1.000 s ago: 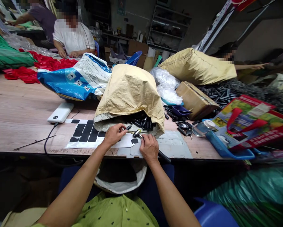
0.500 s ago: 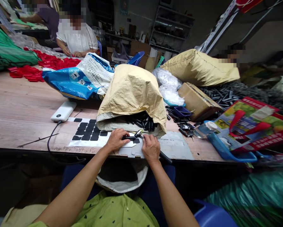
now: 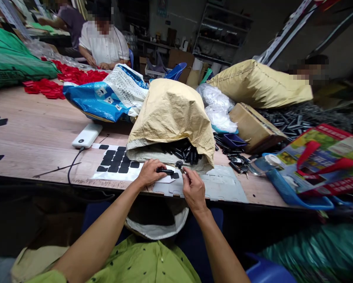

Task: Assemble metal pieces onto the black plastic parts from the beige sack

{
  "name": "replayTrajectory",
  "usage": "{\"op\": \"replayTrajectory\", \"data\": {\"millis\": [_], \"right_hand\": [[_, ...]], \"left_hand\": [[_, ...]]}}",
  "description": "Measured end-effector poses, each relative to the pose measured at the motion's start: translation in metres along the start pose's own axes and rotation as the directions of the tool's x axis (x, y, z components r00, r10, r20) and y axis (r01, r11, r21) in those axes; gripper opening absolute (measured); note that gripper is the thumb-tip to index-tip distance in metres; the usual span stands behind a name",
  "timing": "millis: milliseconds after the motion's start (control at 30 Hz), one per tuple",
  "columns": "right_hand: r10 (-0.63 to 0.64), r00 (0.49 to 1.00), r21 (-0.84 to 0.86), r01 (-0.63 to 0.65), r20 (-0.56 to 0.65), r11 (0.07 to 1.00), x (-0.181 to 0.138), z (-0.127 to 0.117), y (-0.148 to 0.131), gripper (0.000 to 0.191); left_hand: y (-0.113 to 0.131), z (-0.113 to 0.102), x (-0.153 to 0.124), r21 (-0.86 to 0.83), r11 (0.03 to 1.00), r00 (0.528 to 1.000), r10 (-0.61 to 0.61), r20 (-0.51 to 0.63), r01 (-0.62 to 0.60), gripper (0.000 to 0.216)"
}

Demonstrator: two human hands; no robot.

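My left hand (image 3: 150, 172) is closed around a short black tube-like piece (image 3: 167, 171), held low over a white sheet at the table's front edge. In my right hand (image 3: 194, 188) is a small hammer (image 3: 179, 164), gripped by its thin shaft with its dark round head raised just right of the piece. The hammer's handle is hidden behind the hand. A yellow woven sack (image 3: 173, 114) lies directly ahead, its mouth towards me, with many black pieces (image 3: 188, 152) inside. Black rounded-square stickers (image 3: 117, 159) cover part of the white sheet (image 3: 105, 175), left of my left hand.
A white power bank (image 3: 87, 135) with a cable sits left. A grey board (image 3: 223, 184) lies at the front edge. Right are a plastic jar (image 3: 264, 164), a blue tray (image 3: 285, 188) and a colourful bag (image 3: 329, 165). An open sack (image 3: 176, 226) hangs below. A co-worker (image 3: 104, 43) sits opposite.
The view has shifted slightly. My right hand has turned and the hammer's head has tilted up, its dark round end now showing. My left hand keeps its hold on the black piece.
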State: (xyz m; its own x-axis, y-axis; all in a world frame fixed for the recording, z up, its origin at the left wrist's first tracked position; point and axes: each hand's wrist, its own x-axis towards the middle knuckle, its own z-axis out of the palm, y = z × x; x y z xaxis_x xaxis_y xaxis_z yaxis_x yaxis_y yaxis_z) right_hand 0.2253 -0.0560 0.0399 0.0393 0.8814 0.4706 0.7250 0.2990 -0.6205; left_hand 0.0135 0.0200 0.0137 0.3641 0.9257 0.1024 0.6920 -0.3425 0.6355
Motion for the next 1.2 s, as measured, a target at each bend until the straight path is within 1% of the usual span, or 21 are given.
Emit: {"op": "replayTrajectory", "data": {"millis": [100,267,367,467,533,633,667,800,933,1067,1200], "right_hand": [[-0.016,1.0,0.002,0.016,0.011,1.0,-0.006,0.001,-0.006,0.034],[0.016,0.996,-0.106,-0.007,0.09,0.994,-0.011,0.005,-0.005,0.035],[0.007,0.998,-0.101,-0.001,0.068,0.995,-0.008,0.007,-0.01,0.035],[-0.039,0.998,-0.074,0.043,0.056,0.996,-0.005,0.011,-0.017,0.035],[-0.058,0.995,-0.078,0.065,0.085,0.995,-0.006,0.016,-0.019,0.035],[-0.049,0.99,-0.102,0.062,0.133,0.993,-0.007,0.02,-0.017,0.034],[-0.042,0.991,-0.104,0.055,0.13,0.993,-0.006,0.02,-0.016,0.034],[-0.019,0.998,-0.124,0.026,0.057,0.992,0.003,0.013,-0.005,0.034],[-0.004,0.999,-0.257,0.016,0.045,0.966,0.011,0.007,0.019,0.031],[-0.035,0.998,-0.358,0.049,0.047,0.932,0.008,0.011,0.042,0.027],[-0.058,0.998,-0.434,0.065,0.03,0.899,0.003,0.016,0.045,0.027]], "left_hand": [[0.001,0.0,0.0,0.003,1.0,1.0,0.003,-0.001,-0.003,0.021],[0.002,0.0,0.0,0.01,1.0,1.0,0.0,0.001,0.0,0.021],[0.0,0.0,0.001,0.003,1.0,1.0,0.001,-0.001,-0.001,0.02],[-0.001,0.001,0.001,-0.003,1.0,1.0,0.006,0.0,-0.006,0.021],[-0.002,0.001,0.001,-0.001,1.0,1.0,0.004,0.0,-0.004,0.024],[-0.002,0.001,0.001,0.001,1.0,1.0,-0.007,-0.001,0.007,0.026],[-0.002,0.001,0.001,-0.002,1.0,1.0,-0.009,0.001,0.009,0.026],[0.0,0.0,0.001,-0.016,1.0,1.0,-0.004,0.001,0.004,0.022],[0.0,-0.001,0.0,-0.025,1.0,1.0,0.002,-0.007,-0.002,0.02],[-0.001,-0.003,0.0,-0.041,0.999,1.0,-0.003,0.01,0.004,0.02],[-0.001,-0.004,0.0,-0.055,0.998,1.0,-0.014,0.014,0.015,0.02]]}}
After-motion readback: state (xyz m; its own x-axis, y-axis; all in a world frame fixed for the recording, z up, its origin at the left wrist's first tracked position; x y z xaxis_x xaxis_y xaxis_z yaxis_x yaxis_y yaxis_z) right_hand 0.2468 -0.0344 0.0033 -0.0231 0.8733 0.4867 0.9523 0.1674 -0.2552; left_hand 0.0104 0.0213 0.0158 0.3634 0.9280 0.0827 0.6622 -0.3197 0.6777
